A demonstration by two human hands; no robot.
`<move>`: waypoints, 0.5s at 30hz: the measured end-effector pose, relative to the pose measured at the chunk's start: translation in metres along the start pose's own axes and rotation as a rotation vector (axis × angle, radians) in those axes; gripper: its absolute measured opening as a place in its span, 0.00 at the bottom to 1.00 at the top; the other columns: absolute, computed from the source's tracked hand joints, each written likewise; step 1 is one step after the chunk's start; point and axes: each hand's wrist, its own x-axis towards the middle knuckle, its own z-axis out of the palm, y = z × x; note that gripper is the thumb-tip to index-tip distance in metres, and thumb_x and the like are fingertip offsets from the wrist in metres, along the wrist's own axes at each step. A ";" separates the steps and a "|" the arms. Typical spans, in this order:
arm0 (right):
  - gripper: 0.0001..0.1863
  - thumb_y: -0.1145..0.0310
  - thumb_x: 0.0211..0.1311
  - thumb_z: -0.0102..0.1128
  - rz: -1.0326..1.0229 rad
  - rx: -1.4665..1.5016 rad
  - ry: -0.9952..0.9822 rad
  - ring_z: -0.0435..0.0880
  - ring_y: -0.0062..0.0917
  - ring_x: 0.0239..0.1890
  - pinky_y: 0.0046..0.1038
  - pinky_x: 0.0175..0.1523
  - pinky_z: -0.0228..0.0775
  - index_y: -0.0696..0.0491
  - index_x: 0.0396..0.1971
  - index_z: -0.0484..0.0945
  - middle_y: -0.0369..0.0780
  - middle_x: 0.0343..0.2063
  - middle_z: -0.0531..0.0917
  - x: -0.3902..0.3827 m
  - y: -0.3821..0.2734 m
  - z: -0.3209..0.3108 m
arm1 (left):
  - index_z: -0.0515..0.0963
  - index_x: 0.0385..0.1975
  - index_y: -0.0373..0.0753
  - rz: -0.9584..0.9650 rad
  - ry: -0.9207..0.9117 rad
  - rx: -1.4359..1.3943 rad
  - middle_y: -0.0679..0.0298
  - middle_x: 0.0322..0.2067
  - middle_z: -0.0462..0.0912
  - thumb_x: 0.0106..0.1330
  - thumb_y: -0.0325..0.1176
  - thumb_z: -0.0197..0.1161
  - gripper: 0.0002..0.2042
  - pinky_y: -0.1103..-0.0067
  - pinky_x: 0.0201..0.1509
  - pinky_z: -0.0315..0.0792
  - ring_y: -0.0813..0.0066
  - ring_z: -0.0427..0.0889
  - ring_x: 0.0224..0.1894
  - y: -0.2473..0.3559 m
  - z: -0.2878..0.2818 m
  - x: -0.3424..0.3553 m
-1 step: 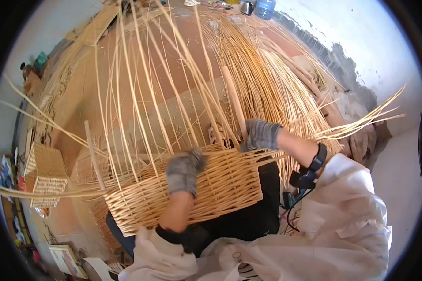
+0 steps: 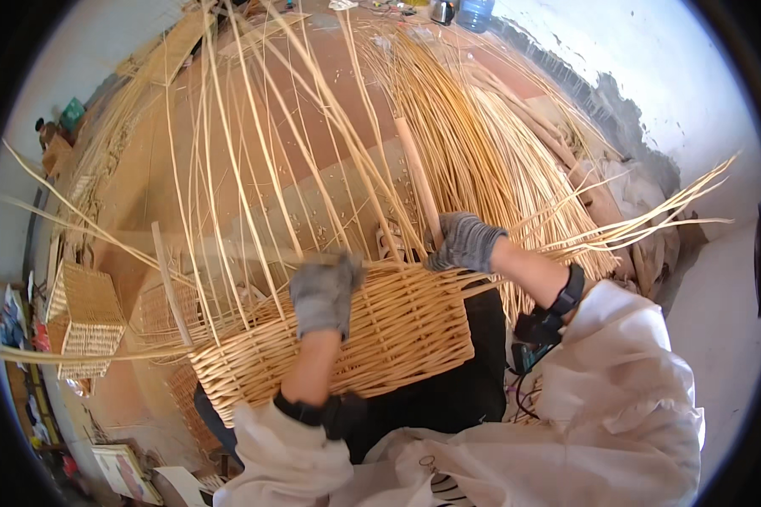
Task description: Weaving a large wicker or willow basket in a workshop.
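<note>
A woven wicker basket [image 2: 402, 334] rests across my lap, with tall upright rods [image 2: 254, 211] rising from its far side. My left hand [image 2: 321, 296], in a grey glove, is closed just above its upper edge. From that fist a long bar-like thing [image 2: 245, 247] stretches left, too smeared by motion to name. At the right corner my gloved right hand [image 2: 469, 242] is closed around the foot of a thick wooden stake [image 2: 416, 173]. Its fingertips are partly hidden. Another wooden stake [image 2: 171, 283] stands at the left corner.
A large bundle of loose willow rods [image 2: 473, 144] lies on the floor ahead to the right. Long weaver ends [image 2: 668, 211] jut out past my right arm, others to the left. A second woven basket [image 2: 93, 317] stands at the left. A plaster wall [image 2: 651, 76] bounds the right.
My left hand has lifted slightly up and left from the weave, and the smeared bar now shows beside it. My right hand stays at the stake.
</note>
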 end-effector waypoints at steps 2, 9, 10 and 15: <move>0.18 0.61 0.39 0.63 0.104 0.039 0.155 0.78 0.35 0.31 0.31 0.37 0.69 0.54 0.30 0.75 0.45 0.26 0.78 -0.001 -0.007 0.010 | 0.72 0.35 0.33 0.163 0.120 0.340 0.47 0.34 0.75 0.51 0.35 0.54 0.14 0.75 0.35 0.69 0.64 0.76 0.32 0.037 0.012 0.026; 0.12 0.61 0.45 0.56 0.127 -0.079 0.234 0.77 0.32 0.35 0.27 0.40 0.69 0.50 0.30 0.76 0.42 0.29 0.79 0.017 -0.053 0.053 | 0.65 0.43 0.36 0.591 -0.058 0.538 0.53 0.34 0.75 0.53 0.33 0.57 0.18 0.75 0.42 0.69 0.63 0.75 0.38 0.014 -0.052 -0.007; 0.08 0.68 0.51 0.51 -0.196 0.029 0.047 0.77 0.30 0.35 0.26 0.42 0.68 0.52 0.30 0.76 0.40 0.30 0.79 0.003 -0.027 0.028 | 0.67 0.44 0.35 0.750 -0.058 0.498 0.57 0.31 0.76 0.55 0.33 0.57 0.17 0.79 0.41 0.68 0.70 0.76 0.34 0.001 -0.073 -0.048; 0.19 0.77 0.48 0.57 0.043 0.927 1.108 0.75 0.21 0.34 0.18 0.39 0.68 0.61 0.43 0.68 0.40 0.36 0.76 -0.063 -0.160 0.016 | 0.70 0.37 0.35 0.257 0.769 -0.307 0.66 0.32 0.74 0.53 0.27 0.59 0.12 0.84 0.36 0.68 0.79 0.72 0.32 -0.154 -0.232 -0.153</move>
